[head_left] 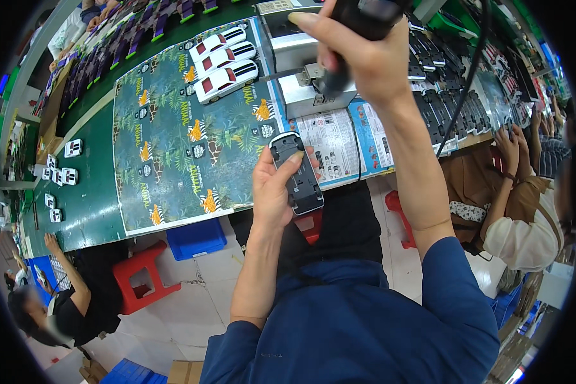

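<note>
My left hand [272,192] holds a toy car upside down near the table's front edge, thumb on its black underside [304,187]. A thin white body rim shows around that base. Up and to the right, my right hand [379,67] is wrapped round a black electric screwdriver [365,19], which is blurred. The screwdriver's lower end is over a silver metal box [299,99] with a small fitting on top; whether they touch I cannot tell. Left of the box, several white toy cars [226,82] with red windows and black stripes stand side by side on a printed mat.
Rows of black toy car bases [457,115] lie to the right, past a hanging black cable [470,83]. Small white car parts [69,176] sit on the green table at far left. Co-workers sit on both sides. A red stool [141,278] and blue bin [197,239] stand below.
</note>
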The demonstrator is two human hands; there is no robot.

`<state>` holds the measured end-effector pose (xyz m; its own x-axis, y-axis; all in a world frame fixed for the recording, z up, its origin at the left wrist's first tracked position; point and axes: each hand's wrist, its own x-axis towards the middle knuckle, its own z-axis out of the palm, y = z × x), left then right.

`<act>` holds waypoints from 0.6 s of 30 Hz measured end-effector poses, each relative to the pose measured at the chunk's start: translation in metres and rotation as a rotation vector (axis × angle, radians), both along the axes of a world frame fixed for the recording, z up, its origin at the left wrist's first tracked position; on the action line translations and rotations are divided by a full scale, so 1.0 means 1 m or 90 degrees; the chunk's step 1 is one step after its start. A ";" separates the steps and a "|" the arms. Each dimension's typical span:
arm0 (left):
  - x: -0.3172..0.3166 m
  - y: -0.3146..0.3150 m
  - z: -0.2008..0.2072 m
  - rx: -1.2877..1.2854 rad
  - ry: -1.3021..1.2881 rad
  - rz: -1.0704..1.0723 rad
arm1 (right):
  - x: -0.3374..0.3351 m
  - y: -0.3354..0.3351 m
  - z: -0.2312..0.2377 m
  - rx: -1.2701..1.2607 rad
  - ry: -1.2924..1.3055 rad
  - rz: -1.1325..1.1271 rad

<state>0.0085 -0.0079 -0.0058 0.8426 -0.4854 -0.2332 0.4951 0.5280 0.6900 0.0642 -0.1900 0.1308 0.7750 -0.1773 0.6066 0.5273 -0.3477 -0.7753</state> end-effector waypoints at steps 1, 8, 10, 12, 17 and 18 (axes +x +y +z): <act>-0.001 -0.001 0.001 0.010 0.004 0.004 | -0.005 -0.004 -0.002 0.027 0.078 0.030; -0.002 -0.005 0.008 0.035 -0.006 -0.008 | -0.053 0.010 -0.004 0.267 -0.040 0.203; -0.001 -0.005 0.006 0.052 -0.013 -0.004 | -0.055 0.014 -0.004 0.198 -0.071 0.211; -0.002 -0.006 0.005 0.051 -0.021 -0.001 | -0.052 0.021 -0.009 0.172 -0.075 0.213; -0.004 -0.009 0.010 0.053 -0.024 0.001 | -0.046 0.039 -0.020 0.317 -0.066 0.151; -0.003 -0.008 0.010 0.046 -0.016 0.002 | -0.048 0.038 -0.019 0.317 -0.064 0.152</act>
<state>0.0053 -0.0162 0.0046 0.8501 -0.4654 -0.2463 0.4754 0.4775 0.7389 0.0163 -0.1521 0.1122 0.7709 -0.2886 0.5678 0.6268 0.1851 -0.7569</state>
